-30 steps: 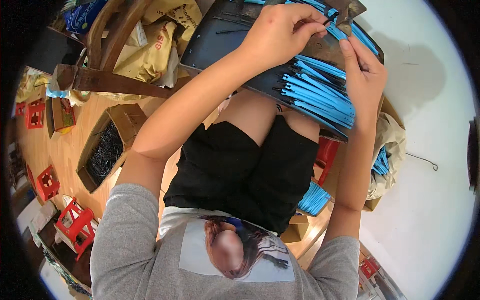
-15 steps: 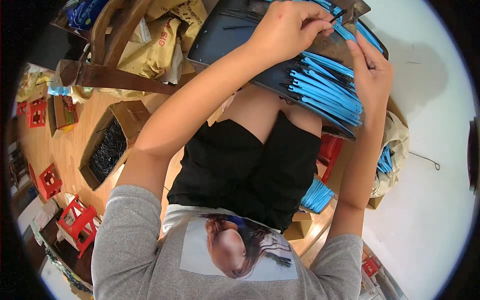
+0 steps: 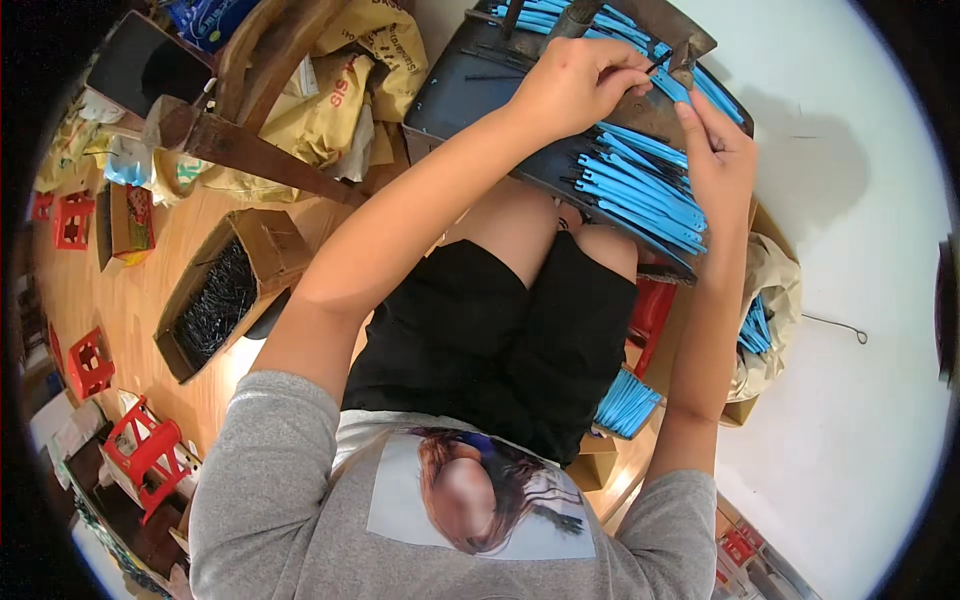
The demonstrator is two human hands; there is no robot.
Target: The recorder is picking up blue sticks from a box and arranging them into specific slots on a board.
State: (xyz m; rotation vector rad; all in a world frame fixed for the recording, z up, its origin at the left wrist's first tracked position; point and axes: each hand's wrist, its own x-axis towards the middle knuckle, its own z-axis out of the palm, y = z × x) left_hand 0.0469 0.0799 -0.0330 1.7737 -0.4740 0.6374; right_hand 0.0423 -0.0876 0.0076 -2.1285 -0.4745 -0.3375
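Fingers pinched together, my left hand [image 3: 575,90] holds a thin black rod-like piece [image 3: 658,63] over the work table. My right hand [image 3: 722,145] has its thumb and fingers closed on a flat blue plastic strip [image 3: 670,86], close to the left hand's fingertips. The strip's far end meets a small metal fixture [image 3: 682,66], and the exact contact is hidden. Below the hands, a pile of blue strips with black ends [image 3: 640,190] lies on the dark table [image 3: 470,110]. More blue strips [image 3: 610,22] lie behind the left hand.
A carton of black pieces [image 3: 215,305] stands on the floor at left, near red stools [image 3: 150,455]. A wooden chair frame [image 3: 240,155] and yellow sacks [image 3: 335,110] are at upper left. At right are a box of blue strips [image 3: 627,402], a paper sack [image 3: 775,310] and a white wall [image 3: 850,430].
The view has shifted slightly, showing more of the table's far side and the metal fixture. Both hands keep nearly the same hold and place at the fixture.
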